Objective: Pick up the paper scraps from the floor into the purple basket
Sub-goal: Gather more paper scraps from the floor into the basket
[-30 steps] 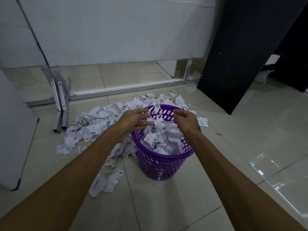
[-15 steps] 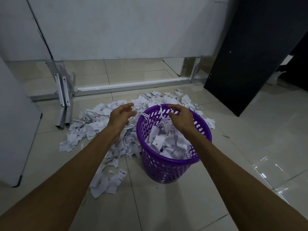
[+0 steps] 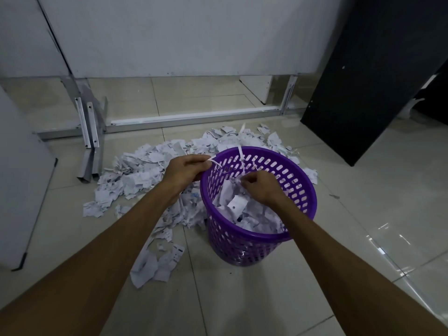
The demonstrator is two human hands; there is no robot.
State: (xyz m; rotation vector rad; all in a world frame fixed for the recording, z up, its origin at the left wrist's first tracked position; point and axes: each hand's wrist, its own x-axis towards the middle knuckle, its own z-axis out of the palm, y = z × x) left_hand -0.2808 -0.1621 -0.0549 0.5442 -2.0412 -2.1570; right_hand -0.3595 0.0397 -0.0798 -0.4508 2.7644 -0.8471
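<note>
Paper scraps, white and torn: a thin strip point(image 3: 214, 163) is pinched in the left hand point(image 3: 185, 169), another point(image 3: 236, 181) in the right hand point(image 3: 260, 187), over the perforated purple plastic basket point(image 3: 303, 190); more scraps point(image 3: 135, 175) litter the tiled floor point(image 3: 242, 299).

office-like room | tiled floor point(image 3: 266, 299) | metal-legged partition panel point(image 3: 184, 35)

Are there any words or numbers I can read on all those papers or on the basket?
None can be read.
Paper scraps on the floor: dark printed marks, too small and blurred.
Scraps in the purple basket: faint print, unreadable.
The basket itself: no label showing.
</note>
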